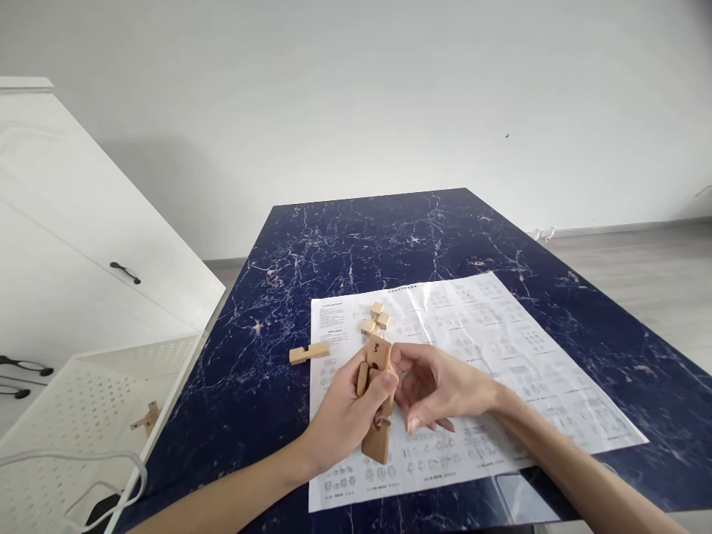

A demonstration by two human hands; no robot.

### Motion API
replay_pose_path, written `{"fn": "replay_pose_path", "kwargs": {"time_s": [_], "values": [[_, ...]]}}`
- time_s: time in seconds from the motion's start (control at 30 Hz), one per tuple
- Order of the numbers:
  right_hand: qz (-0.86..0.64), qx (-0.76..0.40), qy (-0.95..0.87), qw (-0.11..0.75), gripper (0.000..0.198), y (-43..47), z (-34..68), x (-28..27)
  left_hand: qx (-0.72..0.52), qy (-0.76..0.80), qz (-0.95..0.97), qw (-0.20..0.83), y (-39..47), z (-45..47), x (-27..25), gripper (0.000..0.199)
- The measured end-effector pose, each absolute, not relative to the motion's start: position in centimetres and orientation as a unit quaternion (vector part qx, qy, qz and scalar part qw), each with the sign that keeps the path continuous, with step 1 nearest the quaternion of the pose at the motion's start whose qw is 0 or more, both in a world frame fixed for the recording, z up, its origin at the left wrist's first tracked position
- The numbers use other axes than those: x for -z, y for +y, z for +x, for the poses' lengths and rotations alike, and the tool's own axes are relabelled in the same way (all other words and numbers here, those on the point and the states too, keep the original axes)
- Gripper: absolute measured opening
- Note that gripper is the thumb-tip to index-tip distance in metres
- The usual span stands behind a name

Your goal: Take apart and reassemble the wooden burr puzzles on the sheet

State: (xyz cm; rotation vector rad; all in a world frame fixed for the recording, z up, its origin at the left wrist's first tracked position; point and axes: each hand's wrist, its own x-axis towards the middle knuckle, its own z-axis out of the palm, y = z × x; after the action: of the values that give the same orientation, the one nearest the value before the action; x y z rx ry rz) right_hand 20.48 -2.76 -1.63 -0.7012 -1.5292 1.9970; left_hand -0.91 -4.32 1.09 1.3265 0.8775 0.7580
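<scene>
Currently the left hand (348,415) grips a bundle of flat wooden pieces (378,400), fingers wrapped round the middle, held upright just above the sheet (500,356). Top piece carries a dark mark; the lowest end sticks out below the fist. The bundle sits over the sheet's left half, near the table's (389,230) front edge.

Right hand (434,386) is beside the bundle on its right, palm turned toward it, fingers loosely curled and part open, holding nothing. Thumb tip is close to the top piece; contact cannot be told.

On the sheet, toward its far left corner, lies a small cluster of blocks (377,317), apart from the hands. A notched bar (309,352) lies across the sheet's left edge, half on the table, left of the bundle.

Sheet is printed with diagrams, laid flat and slightly skewed over the table's front middle. Table top is dark blue marble pattern.

Off the table's left edge: a white perforated bin (83,400) holding one wooden piece (146,417), and a white cabinet (67,245) behind it.
</scene>
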Motion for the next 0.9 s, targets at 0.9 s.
{"fn": "replay_pose_path", "kwargs": {"time_s": [0.9], "values": [[-0.381,-0.636,-0.510,0.436,0.054,-2.2,20.1,1.3,-0.392,0.389,0.440,0.708,-2.6,-0.8,1.0,0.029]]}}
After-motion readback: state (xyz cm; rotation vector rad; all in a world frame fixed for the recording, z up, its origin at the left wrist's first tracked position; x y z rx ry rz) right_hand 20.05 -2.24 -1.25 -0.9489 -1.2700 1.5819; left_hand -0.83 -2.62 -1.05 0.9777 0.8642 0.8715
